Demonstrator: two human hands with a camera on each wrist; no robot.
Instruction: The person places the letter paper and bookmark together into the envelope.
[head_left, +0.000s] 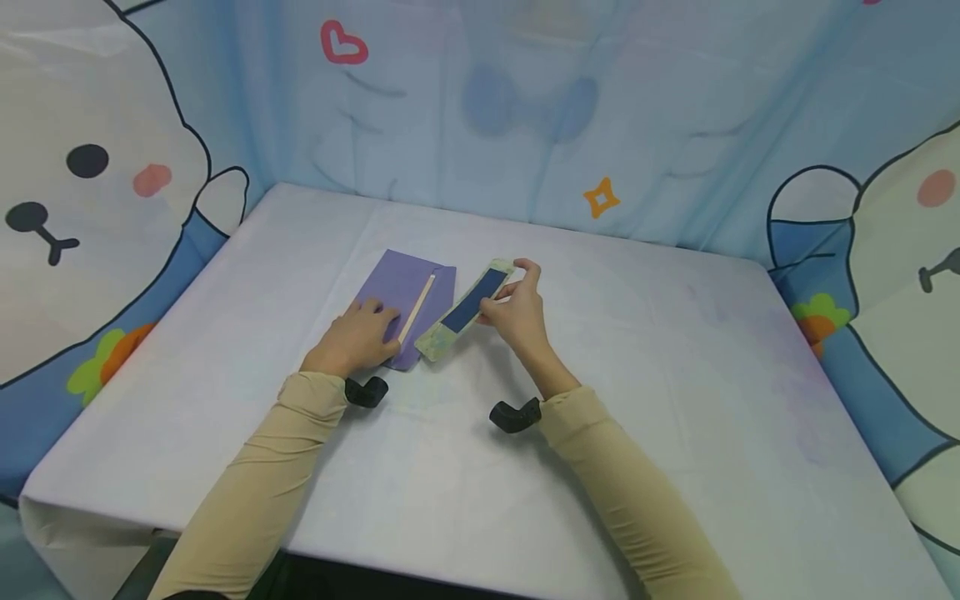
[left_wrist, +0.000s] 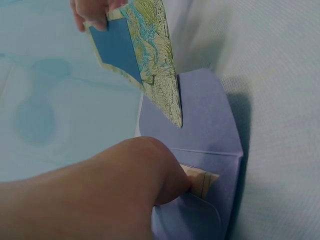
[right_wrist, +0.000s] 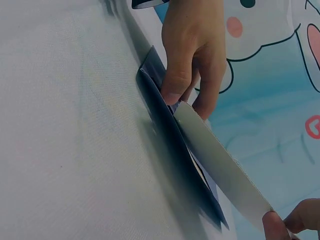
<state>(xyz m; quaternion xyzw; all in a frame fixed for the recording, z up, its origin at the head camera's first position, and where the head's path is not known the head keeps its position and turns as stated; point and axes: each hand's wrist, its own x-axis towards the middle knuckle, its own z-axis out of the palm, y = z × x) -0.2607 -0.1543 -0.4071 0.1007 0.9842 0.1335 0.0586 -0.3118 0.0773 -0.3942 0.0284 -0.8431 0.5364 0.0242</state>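
Note:
A purple envelope [head_left: 401,279] lies on the table, a pale beige strip showing along its opening [left_wrist: 202,181]. My left hand [head_left: 360,337] is over the envelope, thumb and fingertips gripping the lip of its opening. In my right hand [head_left: 517,308], thumb and fingers pinch a long narrow card [head_left: 472,300] by its upper edge. The card has a blue panel inside a green marbled border, while its back [right_wrist: 215,160] looks plain and pale in the right wrist view. It is tilted, and its lower end overlaps the envelope's right edge in the head view.
A white cloth covers the table [head_left: 675,400]. Behind it hangs a light blue curtain [head_left: 480,108] printed with cartoon figures. Black curved pieces, one at the left wrist [head_left: 367,392] and one at the right wrist [head_left: 515,416], stick out over the table.

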